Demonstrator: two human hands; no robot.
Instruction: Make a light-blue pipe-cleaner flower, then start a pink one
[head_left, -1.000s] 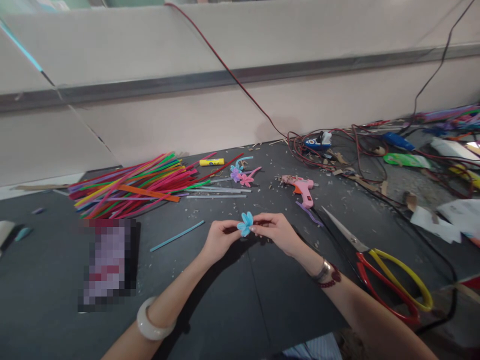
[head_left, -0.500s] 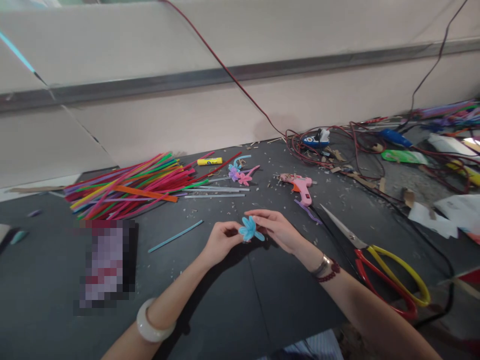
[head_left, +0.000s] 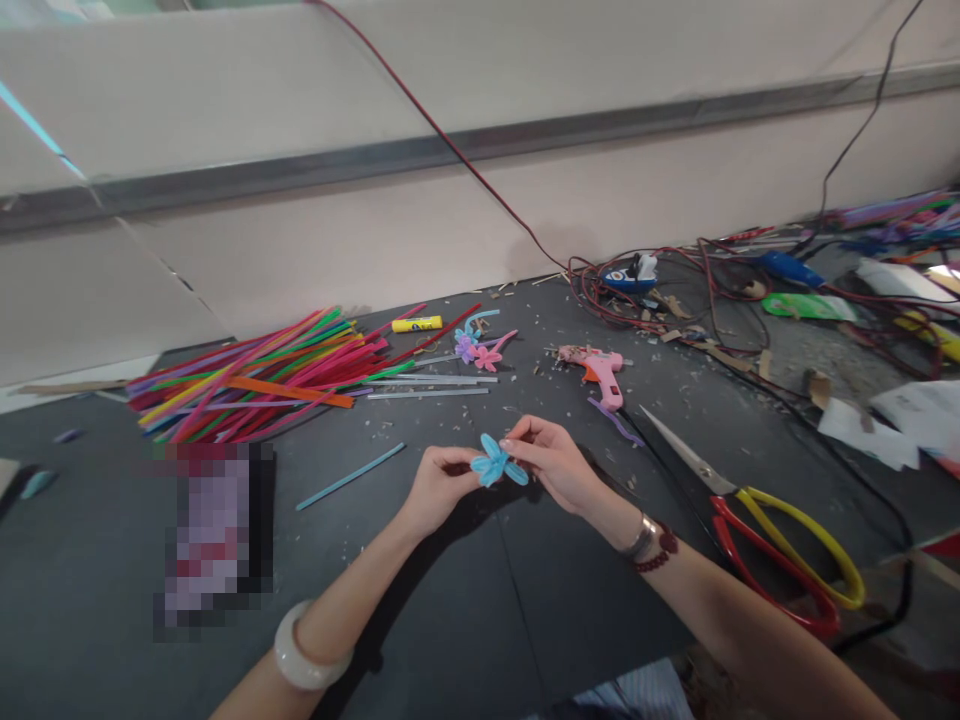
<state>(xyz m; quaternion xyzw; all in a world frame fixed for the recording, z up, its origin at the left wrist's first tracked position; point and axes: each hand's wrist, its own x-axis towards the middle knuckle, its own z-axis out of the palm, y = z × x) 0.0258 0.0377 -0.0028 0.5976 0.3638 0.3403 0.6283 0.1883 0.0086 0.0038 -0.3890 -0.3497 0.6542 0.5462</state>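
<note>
A light-blue pipe-cleaner flower [head_left: 493,464] with looped petals is held between both hands, above the dark table. My left hand [head_left: 444,486] pinches it from the left side. The fingers of my right hand [head_left: 551,458] are closed on its upper right petals. Left of my hands lies a single blue pipe cleaner [head_left: 351,477]. Beyond them rest small finished flowers, among them a pink flower [head_left: 487,357] and a purple flower [head_left: 466,347]. The underside of the blue flower is hidden.
A heap of coloured pipe cleaners [head_left: 255,375] lies at the left, near a yellow glue stick [head_left: 417,324]. On the right are a pink hot-glue gun [head_left: 598,372], large scissors [head_left: 750,520] with red and yellow handles, tangled cables [head_left: 705,300] and scraps. A pixelated patch covers something at left.
The blue flower has turned slightly and its petals are spread wider. My right fingers have shifted on the petals, while my left hand keeps its pinch.
</note>
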